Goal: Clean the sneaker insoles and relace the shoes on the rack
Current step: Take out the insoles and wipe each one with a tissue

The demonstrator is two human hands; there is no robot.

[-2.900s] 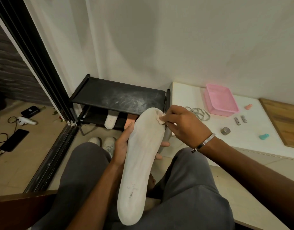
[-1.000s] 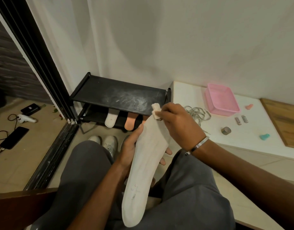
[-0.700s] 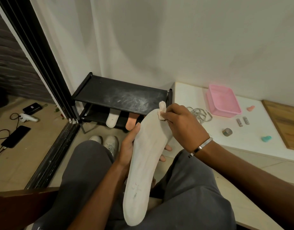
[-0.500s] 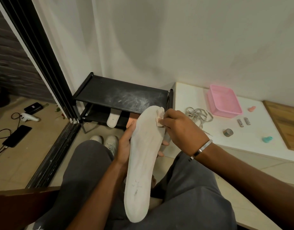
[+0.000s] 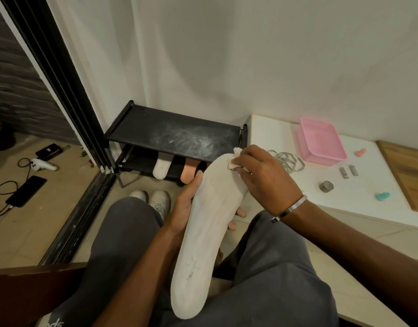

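A long white insole (image 5: 204, 234) stands tilted over my lap, toe end up. My left hand (image 5: 183, 206) grips it from behind at mid-length, thumb on its left edge and fingertips showing at its right edge. My right hand (image 5: 265, 178) pinches a small pale cloth (image 5: 236, 159) against the insole's toe end. A black two-tier shoe rack (image 5: 175, 135) stands against the wall beyond. A white insole (image 5: 161, 167) and an orange insole (image 5: 189, 172) hang off its lower shelf. A pair of white sneakers (image 5: 153, 199) sits on the floor before the rack.
A white low platform (image 5: 359, 185) at right carries loose grey laces (image 5: 285, 160), a pink tray (image 5: 321, 143), two batteries, a tape roll and small coloured bits. A wooden board (image 5: 406, 173) lies at far right. Phones and cables (image 5: 26, 187) lie on the floor beyond the black door track.
My right hand with the cloth has rubbed back and forth over the toe end of the insole. My left hand keeps its hold, and the insole has tilted slightly.
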